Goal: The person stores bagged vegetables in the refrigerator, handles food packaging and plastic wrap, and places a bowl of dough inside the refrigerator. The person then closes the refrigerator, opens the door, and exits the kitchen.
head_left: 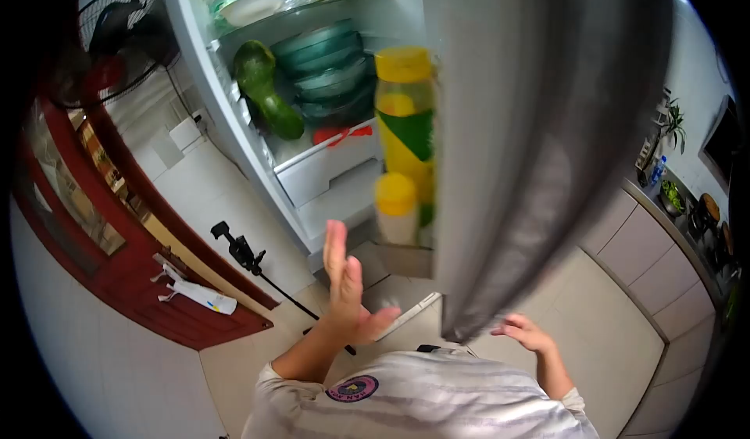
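We stand at the open fridge: our left hand (344, 287) raised flat and empty, fingers spread, below the yellow-capped bottles (403, 119) in the door (531, 142); our right hand (525, 331), open, at the door's lower edge.

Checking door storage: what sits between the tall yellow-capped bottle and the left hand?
In the head view, a small yellow-capped bottle stands below the tall bottle, above the left hand.
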Motion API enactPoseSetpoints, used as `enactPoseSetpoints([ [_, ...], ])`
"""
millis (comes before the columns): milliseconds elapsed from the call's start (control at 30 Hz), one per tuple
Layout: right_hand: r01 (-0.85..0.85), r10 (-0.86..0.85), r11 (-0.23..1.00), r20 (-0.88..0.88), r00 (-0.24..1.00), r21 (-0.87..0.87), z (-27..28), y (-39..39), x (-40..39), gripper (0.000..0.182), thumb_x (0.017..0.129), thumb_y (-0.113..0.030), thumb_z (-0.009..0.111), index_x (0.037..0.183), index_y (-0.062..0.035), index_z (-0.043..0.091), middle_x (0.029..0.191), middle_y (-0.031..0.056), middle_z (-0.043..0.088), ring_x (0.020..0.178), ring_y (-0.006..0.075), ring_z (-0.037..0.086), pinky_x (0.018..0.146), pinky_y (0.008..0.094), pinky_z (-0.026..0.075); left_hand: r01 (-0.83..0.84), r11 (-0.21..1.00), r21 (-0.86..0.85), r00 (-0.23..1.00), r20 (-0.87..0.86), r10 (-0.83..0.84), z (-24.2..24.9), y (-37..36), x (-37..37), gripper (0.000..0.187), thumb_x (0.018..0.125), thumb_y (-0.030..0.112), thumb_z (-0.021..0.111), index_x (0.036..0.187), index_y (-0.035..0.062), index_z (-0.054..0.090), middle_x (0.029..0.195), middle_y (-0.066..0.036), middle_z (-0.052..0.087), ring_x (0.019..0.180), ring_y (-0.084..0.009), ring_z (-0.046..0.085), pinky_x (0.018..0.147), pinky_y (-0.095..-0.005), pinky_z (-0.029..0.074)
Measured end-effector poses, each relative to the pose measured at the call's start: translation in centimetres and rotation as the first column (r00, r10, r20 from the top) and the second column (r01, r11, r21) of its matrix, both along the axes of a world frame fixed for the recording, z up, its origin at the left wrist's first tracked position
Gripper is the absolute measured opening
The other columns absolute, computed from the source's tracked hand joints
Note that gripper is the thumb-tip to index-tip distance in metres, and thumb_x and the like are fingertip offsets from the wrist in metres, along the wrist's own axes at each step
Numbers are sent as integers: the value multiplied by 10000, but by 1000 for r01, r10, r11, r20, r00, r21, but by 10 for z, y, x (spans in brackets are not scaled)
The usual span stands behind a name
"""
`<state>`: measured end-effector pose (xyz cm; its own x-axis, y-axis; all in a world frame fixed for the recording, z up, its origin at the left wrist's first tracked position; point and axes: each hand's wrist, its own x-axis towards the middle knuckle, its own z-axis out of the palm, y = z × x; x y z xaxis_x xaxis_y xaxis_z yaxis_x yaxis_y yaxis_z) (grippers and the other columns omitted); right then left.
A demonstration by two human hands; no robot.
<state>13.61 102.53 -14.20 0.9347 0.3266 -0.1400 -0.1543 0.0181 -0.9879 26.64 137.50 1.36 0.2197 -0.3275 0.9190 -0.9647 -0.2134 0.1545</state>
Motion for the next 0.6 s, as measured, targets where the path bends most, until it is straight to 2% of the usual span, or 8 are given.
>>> enactPoseSetpoints([
  [33, -66, 62, 992, 44, 997, 111, 7, 21, 9, 484, 899, -172, 575, 1334, -32, 415, 1324, 76, 477, 1151, 183, 509, 898, 323, 451, -11, 1000, -9, 1000, -7, 10, 1, 0, -8, 865, 822, 434, 596, 1469, 102, 128, 1473, -301, 78, 1358, -470, 96, 1067, -550, 113],
  [133, -232, 237, 968, 38, 971, -90, 3, 56, 29, 516, 905, -152, 572, 1378, -83, 376, 1387, 61, 410, 1156, 186, 497, 942, 312, 429, -105, 989, 108, 994, 20, 103, 11, 8, -27, 952, 767, 497, 648, 1472, 123, 129, 1464, -318, 73, 1336, -493, 131, 1037, -585, 142],
  [267, -289, 288, 951, -22, 957, -109, -17, 73, 39, 519, 908, -166, 572, 1380, -82, 373, 1367, 66, 434, 1161, 171, 481, 957, 308, 420, -141, 982, -125, 962, -250, 106, -18, 42, 11, 998, 743, 312, 703, 1456, 30, 64, 1480, -285, 49, 1365, -442, 102, 1093, -500, 131],
  [300, -279, 280, 954, -8, 960, -109, -25, 75, 41, 523, 909, -187, 574, 1379, -79, 373, 1353, 71, 447, 1164, 165, 472, 962, 308, 412, -239, 965, -111, 928, -320, 193, -15, 53, 22, 1000, 738, 243, 708, 1458, 42, 44, 1483, -274, 57, 1368, -435, 94, 1092, -510, 131],
  [333, -257, 258, 961, -2, 966, -99, -32, 78, 37, 529, 910, -209, 576, 1379, -77, 373, 1340, 76, 461, 1168, 158, 463, 968, 308, 404, -390, 918, -78, 906, -213, 367, -10, 62, 32, 963, 755, 195, 690, 1462, 69, 48, 1484, -263, 72, 1371, -427, 90, 1093, -515, 124],
  [400, -219, 215, 970, -41, 976, -104, -36, 86, 37, 535, 911, -235, 575, 1378, -72, 372, 1334, 80, 466, 1162, 156, 464, 974, 308, 394, -518, 851, -85, 855, -53, 515, 13, 73, 48, 884, 792, 126, 649, 1466, 115, 78, 1496, -234, 27, 1380, -410, 75, 1096, -522, 135],
  [500, -224, 226, 947, -17, 974, -232, -24, 100, 40, 559, 911, -306, 570, 1377, -70, 373, 1323, 88, 474, 1140, 159, 477, 986, 307, 369, -569, 815, -107, 821, -133, 556, 17, 94, 75, 742, 831, 120, 602, 1441, 45, 186, 1506, -209, 0, 1388, -388, 63, 1101, -496, 162],
  [600, -141, 143, 983, 3, 990, -121, -24, 109, 37, 560, 908, -326, 570, 1377, -88, 379, 1321, 92, 475, 1129, 164, 487, 988, 312, 365, -635, 765, -103, 772, -110, 626, 16, 106, 105, 746, 851, 194, 603, 1444, 42, 177, 1506, -213, 34, 1385, -396, 74, 1094, -486, 176],
])
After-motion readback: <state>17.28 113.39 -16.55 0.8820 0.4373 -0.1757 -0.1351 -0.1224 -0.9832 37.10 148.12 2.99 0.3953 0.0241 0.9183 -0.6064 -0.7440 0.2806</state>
